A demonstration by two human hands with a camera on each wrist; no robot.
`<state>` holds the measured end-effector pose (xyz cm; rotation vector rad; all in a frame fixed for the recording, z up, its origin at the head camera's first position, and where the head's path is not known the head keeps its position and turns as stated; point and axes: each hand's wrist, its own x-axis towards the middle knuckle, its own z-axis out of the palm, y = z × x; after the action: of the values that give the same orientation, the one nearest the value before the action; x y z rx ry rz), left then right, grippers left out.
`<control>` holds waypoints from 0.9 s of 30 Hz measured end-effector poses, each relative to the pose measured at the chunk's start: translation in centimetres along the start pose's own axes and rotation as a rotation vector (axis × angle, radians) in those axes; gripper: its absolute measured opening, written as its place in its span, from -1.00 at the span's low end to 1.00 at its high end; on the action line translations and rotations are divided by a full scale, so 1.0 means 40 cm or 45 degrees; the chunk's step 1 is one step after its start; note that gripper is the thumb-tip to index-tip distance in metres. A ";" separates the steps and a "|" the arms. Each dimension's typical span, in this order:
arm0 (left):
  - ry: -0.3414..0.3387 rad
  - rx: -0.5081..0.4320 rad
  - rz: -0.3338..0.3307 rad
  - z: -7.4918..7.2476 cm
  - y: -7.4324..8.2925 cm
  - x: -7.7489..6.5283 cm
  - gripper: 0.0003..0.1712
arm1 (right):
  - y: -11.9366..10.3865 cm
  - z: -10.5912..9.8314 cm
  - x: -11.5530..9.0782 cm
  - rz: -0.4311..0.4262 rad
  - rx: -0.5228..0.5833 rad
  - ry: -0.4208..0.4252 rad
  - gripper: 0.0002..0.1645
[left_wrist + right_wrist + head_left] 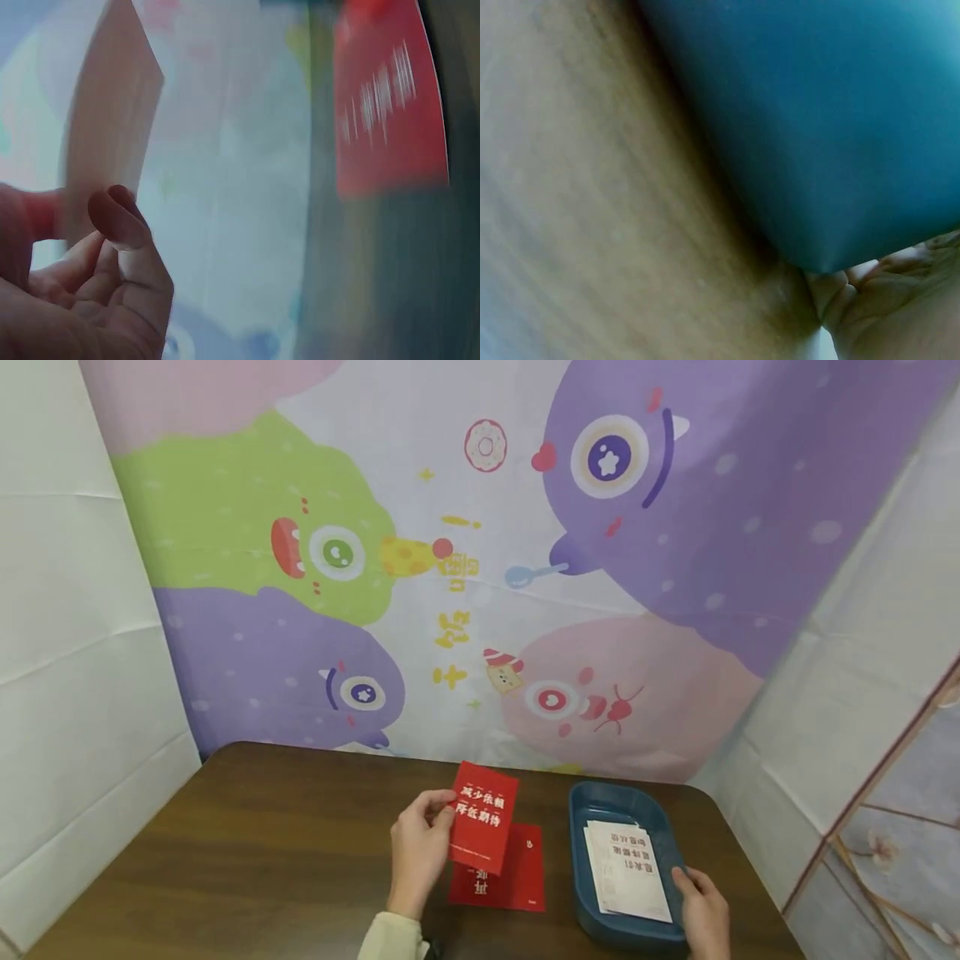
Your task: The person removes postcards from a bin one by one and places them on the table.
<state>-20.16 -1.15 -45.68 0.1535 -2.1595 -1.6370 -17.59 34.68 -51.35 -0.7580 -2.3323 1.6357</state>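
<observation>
My left hand (422, 847) pinches a red card (486, 814) with white Chinese lettering between thumb and fingers, tilted above the table. In the left wrist view the pale back of this red card (112, 112) faces the camera. Under it a second red card (517, 872) lies on the table, partly covered from the head view. To the right stands a blue tray (581, 860) holding several white printed cards (626, 872). My right hand (703, 914) grips the tray's right side, thumb at the rim; the right wrist view shows fingers against its outer wall.
The dark brown wooden table (285, 843) extends left of the cards. A cartoon-printed cloth (450, 718) hangs behind the table's back edge. White panels (82, 693) rise at the left, and a pale wall with a flower pattern stands at the right.
</observation>
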 end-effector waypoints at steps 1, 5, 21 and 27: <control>0.006 0.026 -0.021 -0.019 -0.014 0.010 -0.82 | 0.000 -0.001 0.000 0.000 -0.023 0.006 -0.16; -0.020 0.107 -0.093 -0.063 -0.063 0.033 -0.84 | 0.008 -0.003 0.001 0.006 -0.095 0.032 -0.18; -0.351 0.091 -0.091 -0.011 -0.129 0.013 -0.83 | 0.004 0.005 0.007 -0.031 -0.084 0.075 -0.26; -0.408 0.157 -0.087 -0.021 -0.138 0.017 -0.81 | -0.002 0.006 0.005 -0.014 -0.061 0.061 -0.24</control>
<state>-21.35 -3.76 -50.50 -0.0004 -2.5217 -1.6592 -17.87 34.55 -51.39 -0.7838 -2.3458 1.5445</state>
